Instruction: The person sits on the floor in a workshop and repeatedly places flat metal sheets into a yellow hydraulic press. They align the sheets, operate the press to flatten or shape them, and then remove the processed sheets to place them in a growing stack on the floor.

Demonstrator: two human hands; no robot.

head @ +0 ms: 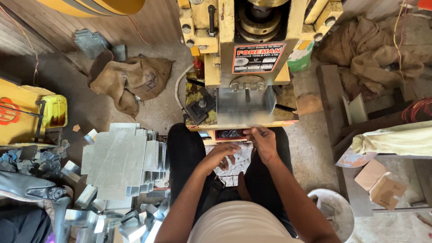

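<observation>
Soft, even daylight fills the scene, brighter toward the right side of the floor [310, 148]. Pale glare sits on the stacked metal sheets [119, 157]. Shadows are faint and diffuse. Focus is sharp centrally, and the wide lens bends lines near the frame's edges.

left hand [220, 155] curled, right hand [263, 140] pinching

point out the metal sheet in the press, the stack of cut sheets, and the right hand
metal sheet [245, 105], head view, middle of its flat face
stack of cut sheets [119, 157], head view, top sheet's centre
right hand [263, 139], head view, back of the hand
</observation>
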